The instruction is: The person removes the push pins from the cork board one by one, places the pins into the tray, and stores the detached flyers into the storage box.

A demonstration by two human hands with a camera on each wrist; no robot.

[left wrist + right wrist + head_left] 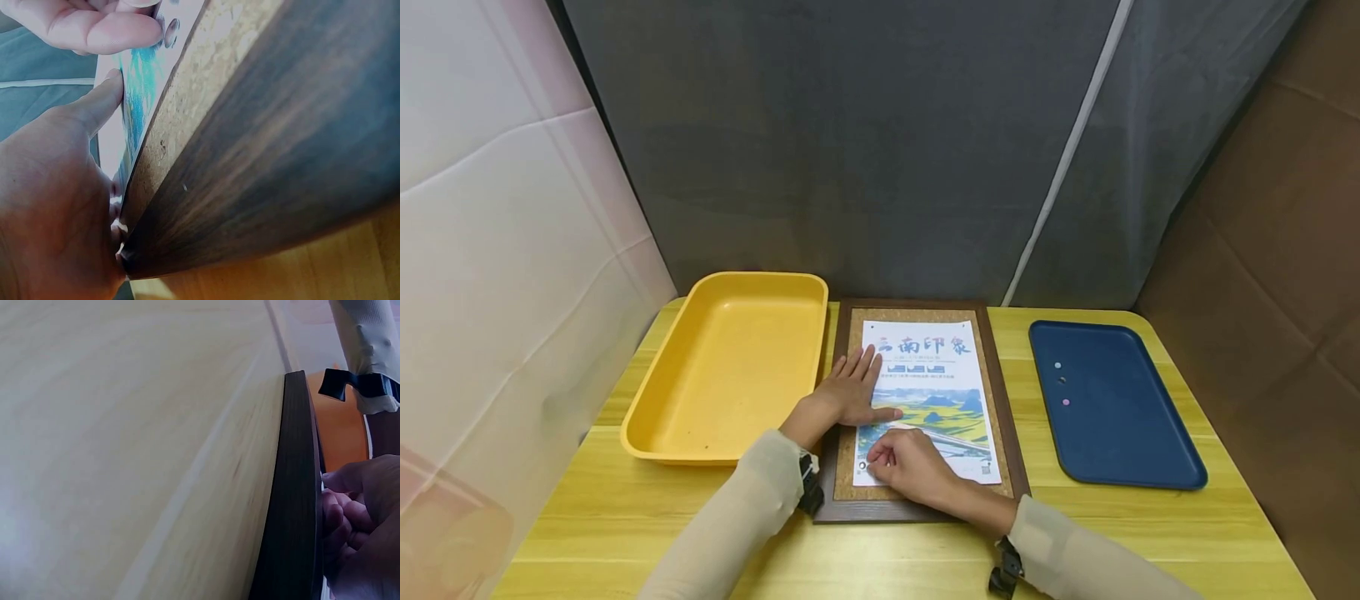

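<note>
A printed poster (925, 375) with a landscape picture lies on a cork board (992, 400) in a dark wooden frame (1018, 467). My left hand (850, 390) rests spread on the poster's left edge, fingers straight. At the poster's lower left corner is a round-headed thumbtack (172, 32), with the tip of my right hand's thumb or finger right beside it. The right hand (913, 462) has its fingers curled above the lower part of the sheet, and nothing shows between them. Small dark tacks (988, 464) also show at other corners of the poster.
To the left stands a deep yellow tray (730, 375). A flat blue tray (1127, 400) on the right holds a few small tacks (1066, 402). A dark curtain (850, 150) closes off the back of the wooden table (625, 533).
</note>
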